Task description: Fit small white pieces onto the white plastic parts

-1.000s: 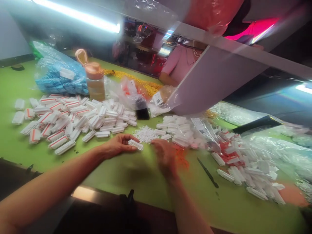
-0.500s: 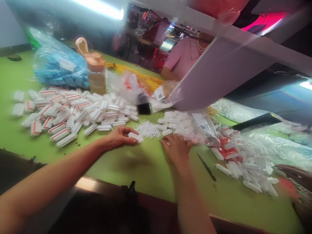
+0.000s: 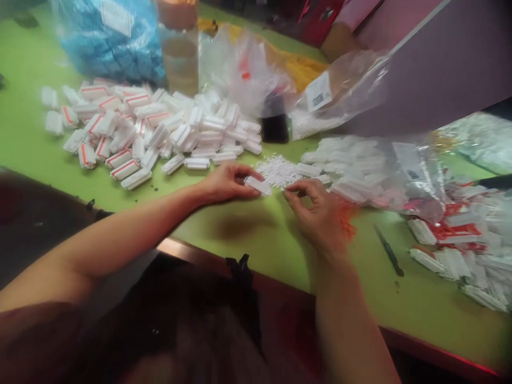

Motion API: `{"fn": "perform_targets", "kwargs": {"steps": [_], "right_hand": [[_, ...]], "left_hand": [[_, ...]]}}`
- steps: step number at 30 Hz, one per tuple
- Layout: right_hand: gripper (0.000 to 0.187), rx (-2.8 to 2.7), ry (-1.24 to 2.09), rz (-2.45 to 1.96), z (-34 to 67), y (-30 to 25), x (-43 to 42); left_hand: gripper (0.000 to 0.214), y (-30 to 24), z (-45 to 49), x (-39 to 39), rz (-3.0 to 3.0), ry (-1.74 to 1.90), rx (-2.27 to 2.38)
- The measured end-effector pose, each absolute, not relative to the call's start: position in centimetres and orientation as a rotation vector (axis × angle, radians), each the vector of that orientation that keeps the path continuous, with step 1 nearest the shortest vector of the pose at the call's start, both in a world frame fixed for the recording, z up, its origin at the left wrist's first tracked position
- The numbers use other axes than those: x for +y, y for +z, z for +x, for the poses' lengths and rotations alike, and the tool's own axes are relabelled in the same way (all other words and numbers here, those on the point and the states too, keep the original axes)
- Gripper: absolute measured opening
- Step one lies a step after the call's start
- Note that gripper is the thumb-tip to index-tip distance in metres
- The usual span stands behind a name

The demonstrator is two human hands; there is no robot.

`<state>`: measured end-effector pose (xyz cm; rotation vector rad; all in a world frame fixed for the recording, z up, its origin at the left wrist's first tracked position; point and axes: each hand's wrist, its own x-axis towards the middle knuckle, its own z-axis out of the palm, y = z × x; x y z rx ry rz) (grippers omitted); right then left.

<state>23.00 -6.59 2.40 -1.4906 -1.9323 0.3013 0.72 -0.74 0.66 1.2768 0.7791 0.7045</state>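
Between the thumb and fingers of my left hand is a slim white plastic strip, tilted slightly down to the right. My right hand has its thumb and index fingertips pinched together at the near edge of a heap of tiny white pieces. Whatever is in that pinch is too small to make out. Behind my right hand lie white strips in a loose pile, with a bit of orange-red material beside the wrist.
Bundled white strips, some red-edged, cover the table's left side. Behind them stand a blue-filled plastic bag and a bottle. A dark phone and clear bags lie farther back. Right are a thin dark tool and more strips.
The view has tilted down and shifted left. My right hand has come from a spread, flat pose to a pinch by the tiny pieces. My left hand still holds the strip.
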Motion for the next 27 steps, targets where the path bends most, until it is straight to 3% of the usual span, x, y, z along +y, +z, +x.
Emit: {"fn": "perform_targets", "kwargs": {"steps": [7,18,27], "right_hand": [[0.016,-2.080,0.163,-1.407,21.4,2.8,-7.3],[0.022,-2.306,-0.374,-1.493,20.3,3.3,-8.0],[0.022,-2.285,-0.166,-1.504,20.3,3.3,-8.2]], "left_hand": [[0.035,1.1,1.0,-1.1,1.440,0.701,0.743],[0.031,1.9,1.0,-1.7,1.545,0.685,0.811],[0.027,1.2,1.4,-1.6,1.347,0.753,0.806]]}}
